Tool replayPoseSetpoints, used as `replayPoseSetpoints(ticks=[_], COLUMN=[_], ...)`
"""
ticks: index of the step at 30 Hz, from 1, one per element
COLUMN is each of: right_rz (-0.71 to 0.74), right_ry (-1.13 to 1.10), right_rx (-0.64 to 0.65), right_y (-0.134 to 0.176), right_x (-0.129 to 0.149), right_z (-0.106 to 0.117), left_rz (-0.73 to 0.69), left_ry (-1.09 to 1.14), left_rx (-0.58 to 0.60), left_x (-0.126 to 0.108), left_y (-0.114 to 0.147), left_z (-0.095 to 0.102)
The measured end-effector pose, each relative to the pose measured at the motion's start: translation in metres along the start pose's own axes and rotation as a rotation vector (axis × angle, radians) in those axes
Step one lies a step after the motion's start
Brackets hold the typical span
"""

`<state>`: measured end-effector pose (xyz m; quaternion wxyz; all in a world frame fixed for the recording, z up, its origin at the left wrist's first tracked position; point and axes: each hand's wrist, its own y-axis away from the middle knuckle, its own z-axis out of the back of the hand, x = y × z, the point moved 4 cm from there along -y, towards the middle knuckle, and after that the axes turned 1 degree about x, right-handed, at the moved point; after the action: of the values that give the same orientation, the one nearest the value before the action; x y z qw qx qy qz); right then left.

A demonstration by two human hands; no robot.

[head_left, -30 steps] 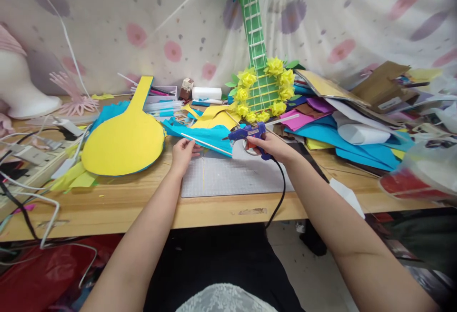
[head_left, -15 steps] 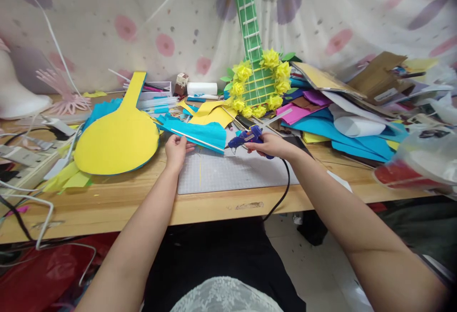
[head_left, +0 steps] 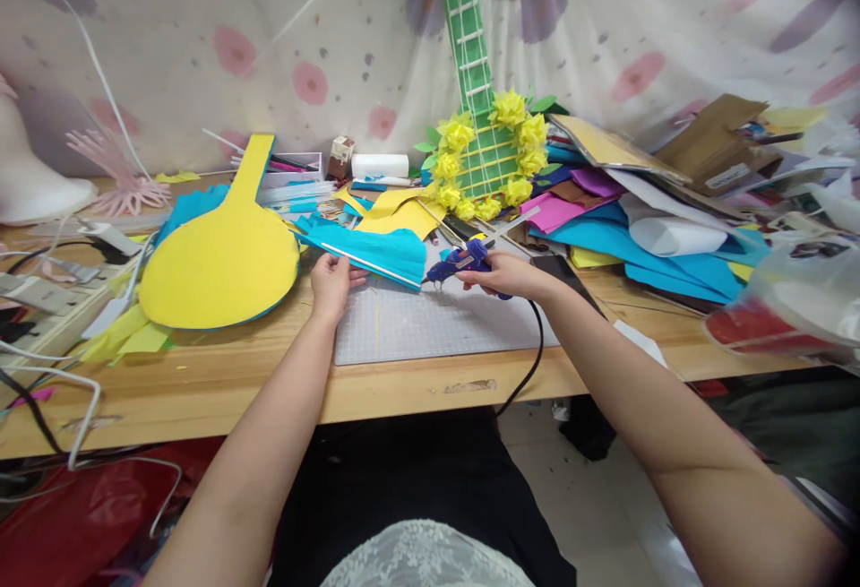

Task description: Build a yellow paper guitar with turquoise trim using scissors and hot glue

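My left hand is closed on the near edge of a piece of blue crepe paper, with the thumb on top. A thin white stick lies along that edge. My right hand is wrapped round a blue hot glue gun, whose nozzle points left at the right end of the stick. Whether the tip touches the paper cannot be made out. Under both hands lies a grey gridded cutting mat. The black cord of the glue gun hangs over the table's front edge.
Left of the paper lies a yellow banjo-shaped cutout. A green paper instrument with yellow flowers leans on the curtain behind. Coloured paper sheets pile up at the right, near a clear plastic tub. A power strip is at far left.
My right hand and the glue gun have shifted very slightly left and down along the stick's right end. My left hand keeps its hold on the paper.
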<state>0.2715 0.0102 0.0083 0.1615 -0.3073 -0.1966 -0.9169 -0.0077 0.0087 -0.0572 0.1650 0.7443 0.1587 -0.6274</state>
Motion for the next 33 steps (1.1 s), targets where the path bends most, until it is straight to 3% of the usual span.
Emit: replayPoseSetpoints(ticks=[33], right_rz=[-0.052], right_ry=[0.08], right_rx=[0.027], right_y=[-0.008], right_x=[0.013], right_z=[-0.006], left_rz=[0.02], left_ry=[-0.022], left_rx=[-0.008], left_x=[-0.002], left_y=[0.002], left_z=[0.0])
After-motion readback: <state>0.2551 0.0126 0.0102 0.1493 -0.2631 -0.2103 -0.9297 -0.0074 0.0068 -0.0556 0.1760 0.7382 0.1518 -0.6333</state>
